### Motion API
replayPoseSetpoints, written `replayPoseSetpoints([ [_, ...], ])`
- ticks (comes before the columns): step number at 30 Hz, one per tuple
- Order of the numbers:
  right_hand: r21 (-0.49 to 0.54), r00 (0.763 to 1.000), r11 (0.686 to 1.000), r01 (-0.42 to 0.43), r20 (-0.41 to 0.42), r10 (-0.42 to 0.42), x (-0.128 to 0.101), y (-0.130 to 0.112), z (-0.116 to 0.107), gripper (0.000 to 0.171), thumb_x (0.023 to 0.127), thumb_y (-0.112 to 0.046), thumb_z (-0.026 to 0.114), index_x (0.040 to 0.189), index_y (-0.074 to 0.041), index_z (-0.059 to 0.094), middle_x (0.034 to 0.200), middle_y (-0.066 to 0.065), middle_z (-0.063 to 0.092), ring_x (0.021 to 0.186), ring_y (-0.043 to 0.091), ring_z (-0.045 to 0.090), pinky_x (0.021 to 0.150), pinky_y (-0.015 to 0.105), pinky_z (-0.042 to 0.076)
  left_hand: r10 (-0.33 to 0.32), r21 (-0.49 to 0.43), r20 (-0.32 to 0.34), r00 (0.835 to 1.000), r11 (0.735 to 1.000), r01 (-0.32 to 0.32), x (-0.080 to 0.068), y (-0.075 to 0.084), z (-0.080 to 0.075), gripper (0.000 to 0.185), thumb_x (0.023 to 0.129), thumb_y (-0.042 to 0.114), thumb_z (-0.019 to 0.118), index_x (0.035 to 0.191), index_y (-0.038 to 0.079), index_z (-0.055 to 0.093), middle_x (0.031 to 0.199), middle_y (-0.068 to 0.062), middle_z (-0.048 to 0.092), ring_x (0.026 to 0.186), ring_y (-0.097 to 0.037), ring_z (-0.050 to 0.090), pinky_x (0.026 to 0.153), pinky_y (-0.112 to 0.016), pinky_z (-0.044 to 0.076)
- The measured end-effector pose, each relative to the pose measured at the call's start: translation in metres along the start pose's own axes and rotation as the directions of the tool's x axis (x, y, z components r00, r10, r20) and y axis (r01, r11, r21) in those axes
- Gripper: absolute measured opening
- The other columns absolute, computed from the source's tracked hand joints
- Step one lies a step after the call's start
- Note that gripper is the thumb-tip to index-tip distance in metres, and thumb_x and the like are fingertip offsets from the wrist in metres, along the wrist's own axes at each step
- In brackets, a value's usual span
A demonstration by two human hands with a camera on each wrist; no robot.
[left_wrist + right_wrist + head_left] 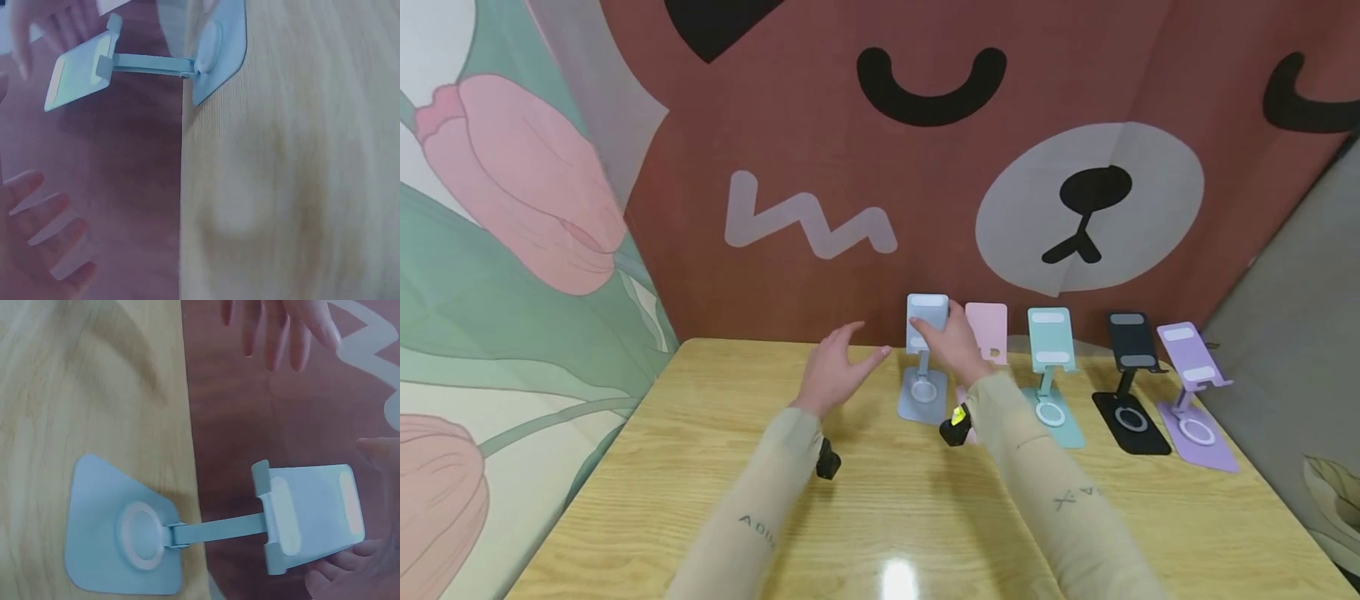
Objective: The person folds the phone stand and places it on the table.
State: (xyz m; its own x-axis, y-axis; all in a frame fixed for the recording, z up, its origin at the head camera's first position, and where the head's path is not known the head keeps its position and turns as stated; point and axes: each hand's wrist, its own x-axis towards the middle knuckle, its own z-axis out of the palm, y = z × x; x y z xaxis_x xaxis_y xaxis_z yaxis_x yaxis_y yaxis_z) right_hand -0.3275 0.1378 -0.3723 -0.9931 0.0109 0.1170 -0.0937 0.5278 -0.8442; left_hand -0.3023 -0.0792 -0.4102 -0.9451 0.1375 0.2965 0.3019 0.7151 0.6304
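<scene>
The right hand (953, 343) grips the top plate of the light blue phone stand (923, 360). The thumb lies along one edge of the plate, and the fingers (337, 578) curl round the opposite edge, as the right wrist view shows. The stand sits upright on the wooden desk (700, 467), close to the far edge. Its flat base rests on the desk surface, and a thin arm joins the round hinge disc on the base to the tilted plate.

The left hand (835, 371) hovers just beside the stand, on its left, and is apart from it. Its fingers are straight and spread, and they hold nothing. In the left wrist view the picture is blurred, so whether any fingertip brushes the desk cannot be told.

Four more stands form a row to the right of the blue one. The pink phone stand (987, 331) is partly hidden behind the right hand. Next come the teal phone stand (1051, 375), the black phone stand (1131, 379) and the purple phone stand (1191, 387). All four stand upright on their bases.

A brown backdrop (820, 150) with a cartoon bear face rises behind the desk. A floral panel (512, 250) with pink tulips stands at the left.
</scene>
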Motion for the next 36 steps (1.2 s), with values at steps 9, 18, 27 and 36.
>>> replayPoseSetpoints([
  [9, 0.039, 0.992, 0.991, -0.127, 0.013, 0.126, -0.001, 0.011, 0.006, 0.091, 0.100, -0.049, 0.058, 0.159, 0.003, 0.012, 0.160, 0.025, 0.028, 0.145, 0.038, 0.030, 0.116, 0.051, 0.028, -0.133, -0.297, -0.069, 0.989, 0.949, 0.107, -0.014, -0.002, 0.015, 0.083, 0.093, 0.071, 0.055, 0.151, 0.013, 0.046, 0.151, -0.007, 0.049, 0.132, -0.036, 0.049, 0.106, -0.052, 0.041],
  [18, 0.011, 0.984, 0.984, -0.176, -0.006, 0.176, 0.006, 0.023, 0.014, 0.086, 0.101, -0.050, 0.055, 0.158, 0.001, 0.016, 0.153, 0.026, 0.037, 0.139, 0.039, 0.039, 0.112, 0.051, 0.034, -0.154, -0.357, -0.110, 0.982, 0.928, 0.105, -0.023, 0.000, 0.028, 0.073, 0.097, 0.063, 0.058, 0.146, 0.009, 0.052, 0.144, -0.008, 0.055, 0.127, -0.033, 0.054, 0.105, -0.046, 0.043],
  [27, 0.025, 0.990, 0.989, -0.144, -0.001, 0.144, 0.012, 0.033, 0.014, 0.058, 0.110, -0.032, 0.028, 0.152, 0.008, 0.028, 0.151, 0.028, 0.038, 0.141, 0.039, 0.034, 0.116, 0.049, 0.027, -0.177, -0.427, -0.100, 0.979, 0.896, 0.119, -0.031, 0.002, 0.039, 0.067, 0.098, 0.054, 0.062, 0.142, 0.004, 0.055, 0.141, -0.012, 0.057, 0.126, -0.039, 0.054, 0.105, -0.050, 0.043],
  [36, 0.086, 0.996, 0.995, -0.051, -0.066, 0.057, 0.009, 0.020, 0.022, 0.046, 0.110, -0.024, 0.031, 0.138, 0.006, 0.051, 0.133, 0.027, 0.056, 0.126, 0.037, 0.050, 0.108, 0.049, 0.038, -0.215, -0.454, -0.126, 0.969, 0.880, 0.136, -0.035, -0.001, 0.041, 0.065, 0.098, 0.054, 0.062, 0.140, 0.005, 0.056, 0.138, -0.011, 0.059, 0.123, -0.038, 0.056, 0.103, -0.049, 0.044],
])
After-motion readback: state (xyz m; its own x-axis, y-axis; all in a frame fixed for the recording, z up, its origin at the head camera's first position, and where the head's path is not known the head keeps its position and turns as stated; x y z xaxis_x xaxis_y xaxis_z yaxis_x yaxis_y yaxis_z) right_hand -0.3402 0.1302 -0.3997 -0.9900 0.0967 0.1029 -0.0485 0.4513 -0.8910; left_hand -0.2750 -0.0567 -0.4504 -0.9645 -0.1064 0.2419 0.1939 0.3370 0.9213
